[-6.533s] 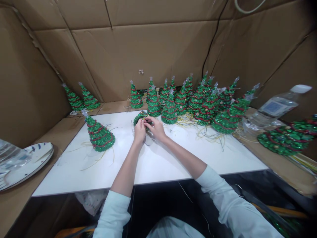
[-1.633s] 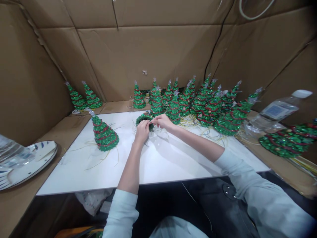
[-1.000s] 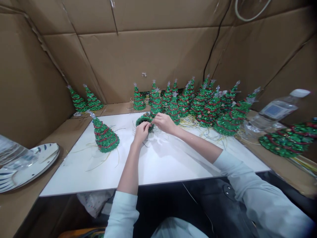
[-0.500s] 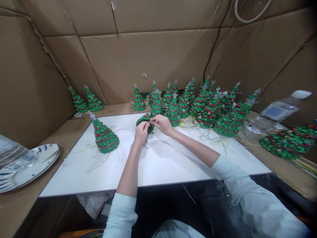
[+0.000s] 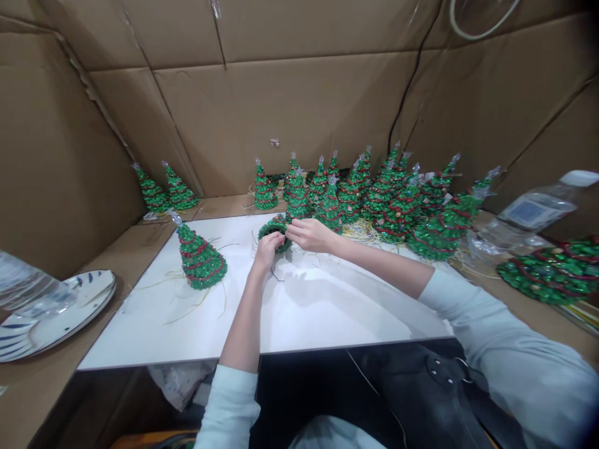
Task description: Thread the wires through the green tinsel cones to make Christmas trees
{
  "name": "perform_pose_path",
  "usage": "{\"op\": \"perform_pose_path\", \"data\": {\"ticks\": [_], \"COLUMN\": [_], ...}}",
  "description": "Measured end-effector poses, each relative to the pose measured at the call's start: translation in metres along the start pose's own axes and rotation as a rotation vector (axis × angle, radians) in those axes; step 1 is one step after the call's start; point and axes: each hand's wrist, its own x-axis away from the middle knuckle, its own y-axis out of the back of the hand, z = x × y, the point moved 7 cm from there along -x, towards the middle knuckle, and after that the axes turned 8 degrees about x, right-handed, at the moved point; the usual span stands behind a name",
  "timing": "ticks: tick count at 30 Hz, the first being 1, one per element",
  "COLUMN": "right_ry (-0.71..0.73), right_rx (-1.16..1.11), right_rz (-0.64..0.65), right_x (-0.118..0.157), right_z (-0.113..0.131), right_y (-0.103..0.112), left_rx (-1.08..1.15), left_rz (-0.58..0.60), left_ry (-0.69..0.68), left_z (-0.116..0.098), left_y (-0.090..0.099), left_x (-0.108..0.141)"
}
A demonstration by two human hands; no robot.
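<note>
A green beaded tree [image 5: 267, 229] lies on its side on the white board [image 5: 322, 312], its round open base turned toward me. At the base's left front edge my left hand [image 5: 268, 248] is pinched, with its fingertips on something too small to make out. My right hand [image 5: 309, 236] is closed at the right side of the same base, its fingertips near those of the left; what they hold cannot be seen. Dark thin wire ends [image 5: 277, 275] stick out below the hands. To the left, another beaded tree [image 5: 200, 259] with a clear star leans on the board.
Several beaded trees [image 5: 395, 202] stand at the back right, with yellow wires [image 5: 362, 232] around them. Two more trees [image 5: 178, 190] are at the back left. A plate [image 5: 88, 305] with a bottle is at far left; another bottle [image 5: 533, 209] lies tilted at right.
My right forearm and elbow have swung outward to the right, and the right fingers have closed more together. My left hand has barely moved. The view has shifted slightly.
</note>
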Motion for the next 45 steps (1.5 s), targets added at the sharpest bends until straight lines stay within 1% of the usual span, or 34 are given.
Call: {"op": "perform_pose_path", "data": {"ticks": [1,3,5,6,7,8,9,10,11,12,13,15,17,19,21,23,25,28,31,32,34,37,39,42,45], "right_ry": [-0.136,-0.47,-0.799,-0.939,-1.054,-1.14,-1.189,-1.206,-1.197,-1.159,-1.099,-0.929,-0.718,-0.539,-0.403,-0.325,-0.305,-0.389,-0.52,-0.533,-0.477,-0.297,-0.223,-0.204,-0.208], "right_rx": [-0.06,-0.24,-0.516,-0.681,-0.85,-1.006,-1.139,-1.235,-1.28,-1.27,-1.203,-0.956,-0.674,-0.457,-0.309,-0.215,-0.174,-0.2,-0.292,-0.314,-0.32,-0.256,-0.198,-0.138,-0.094], "right_rz": [0.04,0.102,0.157,0.184,0.209,0.225,0.234,0.235,0.233,0.226,0.204,0.119,0.032,-0.006,-0.008,-0.018,-0.007,0.068,0.213,0.265,0.333,0.36,0.391,0.407,0.317], "right_x": [0.0,0.004,0.016,0.022,0.028,0.032,0.035,0.037,0.038,0.039,0.039,0.037,0.031,0.027,0.023,0.02,0.018,0.018,0.021,0.021,0.02,0.017,0.018,0.02,0.022], "right_z": [-0.007,-0.025,-0.038,-0.04,-0.04,-0.038,-0.035,-0.033,-0.032,-0.032,-0.033,-0.037,-0.036,-0.031,-0.025,-0.022,-0.02,-0.022,-0.027,-0.027,-0.025,-0.02,-0.017,-0.015,-0.014], "right_y": [-0.003,-0.012,-0.025,-0.033,-0.04,-0.047,-0.051,-0.054,-0.055,-0.054,-0.052,-0.04,-0.026,-0.016,-0.01,-0.007,-0.007,-0.015,-0.029,-0.033,-0.035,-0.027,-0.023,-0.022,-0.02], "left_rx": [-0.077,-0.248,-0.405,-0.47,-0.523,-0.563,-0.591,-0.608,-0.614,-0.61,-0.596,-0.548,-0.486,-0.43,-0.394,-0.385,-0.387,-0.41,-0.503,-0.547,-0.631,-0.706,-0.728,-0.75,-0.699], "left_rz": [-0.01,-0.044,-0.076,-0.088,-0.097,-0.103,-0.105,-0.101,-0.091,-0.076,-0.06,-0.039,-0.038,-0.041,-0.036,-0.05,-0.085,-0.105,-0.05,-0.028,0.018,0.057,0.065,0.051,0.032], "left_ry": [-0.037,-0.138,-0.246,-0.294,-0.337,-0.373,-0.4,-0.415,-0.416,-0.404,-0.384,-0.332,-0.274,-0.215,-0.186,-0.207,-0.253,-0.299,-0.334,-0.352,-0.391,-0.434,-0.435,-0.404,-0.365], "left_z": [-0.003,-0.01,-0.017,-0.02,-0.022,-0.023,-0.024,-0.024,-0.023,-0.022,-0.021,-0.019,-0.017,-0.015,-0.014,-0.017,-0.021,-0.024,-0.021,-0.02,-0.018,-0.017,-0.018,-0.018,-0.017], "left_y": [-0.001,-0.003,-0.007,-0.009,-0.011,-0.013,-0.015,-0.017,-0.018,-0.019,-0.02,-0.019,-0.018,-0.015,-0.014,-0.014,-0.012,-0.011,-0.015,-0.017,-0.022,-0.028,-0.029,-0.028,-0.023], "left_x": [0.001,0.004,0.008,0.01,0.012,0.013,0.015,0.015,0.016,0.015,0.015,0.013,0.012,0.011,0.01,0.011,0.011,0.011,0.012,0.012,0.014,0.015,0.016,0.015,0.014]}}
